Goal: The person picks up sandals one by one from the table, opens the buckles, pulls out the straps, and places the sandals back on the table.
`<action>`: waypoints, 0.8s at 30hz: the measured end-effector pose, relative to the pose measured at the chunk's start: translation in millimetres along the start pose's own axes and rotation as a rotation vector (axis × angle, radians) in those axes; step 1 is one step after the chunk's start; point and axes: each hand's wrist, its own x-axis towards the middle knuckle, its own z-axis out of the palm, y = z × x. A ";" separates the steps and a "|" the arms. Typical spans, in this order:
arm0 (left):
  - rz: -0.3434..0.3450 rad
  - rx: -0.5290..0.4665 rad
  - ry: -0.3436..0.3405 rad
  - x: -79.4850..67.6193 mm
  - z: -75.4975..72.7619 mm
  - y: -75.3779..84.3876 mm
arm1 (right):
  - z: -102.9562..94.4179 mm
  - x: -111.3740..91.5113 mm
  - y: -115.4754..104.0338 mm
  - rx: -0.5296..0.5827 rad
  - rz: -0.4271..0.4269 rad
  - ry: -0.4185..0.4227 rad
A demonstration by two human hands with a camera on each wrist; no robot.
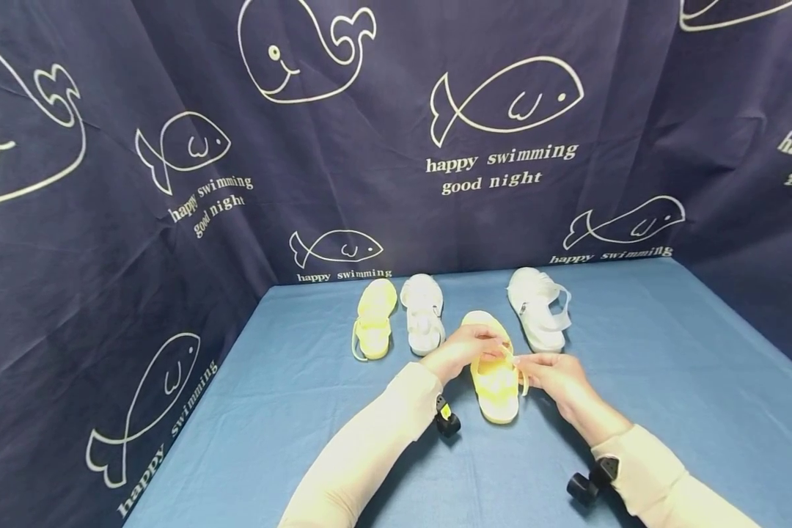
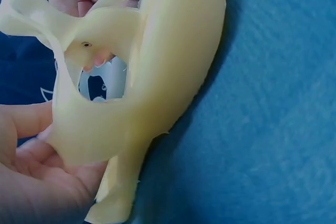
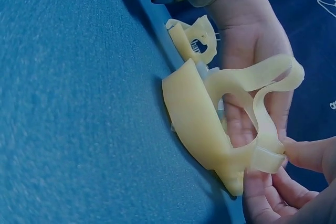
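Nearest the viewer, a cream left sleeve (image 1: 369, 440) and right sleeve (image 1: 666, 473) reached in over the blue cloth (image 1: 237, 440). A black left camera (image 1: 447, 416) sat at one wrist and a black right camera (image 1: 592, 480) at the other.

The two hands met at one yellow sandal (image 1: 498, 385). It rested on the cloth near the middle, its lighter, narrower end toward the person. The right hand (image 1: 557, 378) pinched the free end of the strap (image 3: 269, 135) between thumb and fingers, at the sandal's right side. The strap looped up and outward from the upper, clear of the sole. The left hand (image 1: 468, 346) came in from the other side, its fingers curled in a narrow grip on the sandal's side band; the band hid some of the fingertips.

Farther back, a white sandal (image 1: 534, 308) stood to the right, its loose strap curving out on its right side. To the left, a second white sandal (image 1: 423, 315) lay just beside a second yellow sandal (image 1: 374, 319), whose strap trailed on the cloth at its left.

Farthest off hung a navy curtain (image 1: 396, 183), printed with a whale (image 1: 297, 62), fish (image 1: 508, 99) and the words "happy swimming good night".
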 end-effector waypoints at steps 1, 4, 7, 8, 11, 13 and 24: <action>0.029 0.025 -0.014 -0.1 0.2 0.7 | -0.2 -0.2 0.5 -0.002 0.005 0.003; 0.083 0.102 -0.073 0.0 0.8 3.8 | -0.8 -0.4 1.3 0.004 -0.002 0.002; 0.070 0.164 -0.133 -0.4 0.6 7.0 | -0.9 -0.5 1.3 0.023 -0.009 0.000; 0.061 0.183 -0.146 -0.7 0.3 7.8 | -1.0 -0.5 1.3 0.033 -0.013 -0.003; 0.056 0.227 -0.160 -2.5 -0.3 9.8 | -1.5 -0.8 1.0 0.060 -0.019 -0.014; 0.077 0.256 -0.149 -3.6 -0.5 10.3 | -1.7 -0.9 1.0 0.074 -0.022 -0.018; 0.103 0.249 -0.102 -2.2 4.1 8.1 | -0.2 -1.8 0.9 0.087 -0.017 -0.003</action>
